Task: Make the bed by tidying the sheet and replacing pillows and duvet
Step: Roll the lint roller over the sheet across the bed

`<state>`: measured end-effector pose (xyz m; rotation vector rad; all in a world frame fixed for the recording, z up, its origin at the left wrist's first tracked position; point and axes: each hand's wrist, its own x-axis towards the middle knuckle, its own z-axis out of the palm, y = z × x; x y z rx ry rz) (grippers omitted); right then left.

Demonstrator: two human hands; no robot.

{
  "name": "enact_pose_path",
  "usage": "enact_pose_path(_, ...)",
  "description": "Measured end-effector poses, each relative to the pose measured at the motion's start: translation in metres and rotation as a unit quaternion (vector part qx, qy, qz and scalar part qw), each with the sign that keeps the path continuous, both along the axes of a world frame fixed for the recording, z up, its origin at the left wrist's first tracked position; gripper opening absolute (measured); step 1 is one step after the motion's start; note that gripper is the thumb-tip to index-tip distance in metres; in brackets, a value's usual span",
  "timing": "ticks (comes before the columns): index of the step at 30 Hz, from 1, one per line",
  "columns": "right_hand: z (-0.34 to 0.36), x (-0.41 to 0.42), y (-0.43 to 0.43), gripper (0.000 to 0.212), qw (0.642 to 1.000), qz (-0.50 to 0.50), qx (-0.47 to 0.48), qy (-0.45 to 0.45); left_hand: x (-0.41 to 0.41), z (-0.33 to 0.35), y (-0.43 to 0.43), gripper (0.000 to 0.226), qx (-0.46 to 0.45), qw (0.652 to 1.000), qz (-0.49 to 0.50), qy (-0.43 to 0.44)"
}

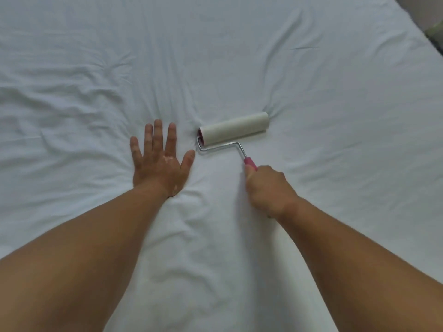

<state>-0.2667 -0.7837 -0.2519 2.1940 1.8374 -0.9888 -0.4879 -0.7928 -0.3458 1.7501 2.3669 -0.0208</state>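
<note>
A white bed sheet [311, 80] fills the view, creased in long folds at the left and middle. My left hand [158, 161] lies flat on the sheet with its fingers spread and straight, palm down. My right hand [268, 188] grips the pink handle of a lint roller [236, 127]. The roller's white drum rests on the sheet just right of my left thumb, joined to the handle by a bent metal wire. No pillow or duvet is in view.
The bed's right edge [422, 32] runs diagonally across the top right corner, with a strip of darker floor beyond it. Deep wrinkles gather in the sheet at the left [72, 104].
</note>
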Motion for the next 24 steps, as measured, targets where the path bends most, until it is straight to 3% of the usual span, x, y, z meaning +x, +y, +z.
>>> enact_pose_path(3,-0.012,0.009,-0.013,0.045,0.999,0.043,-0.011,-0.022,-0.001,-0.002,-0.002,0.079,0.003,1.0,0.002,-0.001)
enact_pose_path(6,0.0,0.04,-0.072,0.061,0.998,0.001,-0.049,-0.042,-0.001,0.004,-0.002,0.08,-0.001,1.0,0.0,-0.014)
enact_pose_path(9,0.025,0.055,-0.111,0.051,0.994,-0.04,-0.092,-0.051,-0.001,0.007,-0.001,0.08,-0.02,1.0,-0.002,-0.02)
enact_pose_path(16,0.006,0.008,-0.026,0.044,0.992,0.103,-0.019,-0.071,0.002,0.009,-0.003,0.078,-0.044,0.999,0.01,-0.02)
enact_pose_path(20,-0.002,0.028,-0.056,0.044,0.993,0.099,-0.013,-0.07,0.001,0.012,-0.015,0.08,-0.045,0.999,-0.004,-0.024)
enact_pose_path(24,0.014,0.074,-0.144,0.051,0.995,0.0,-0.079,-0.053,0.006,0.019,-0.035,0.08,-0.065,0.997,-0.008,-0.029)
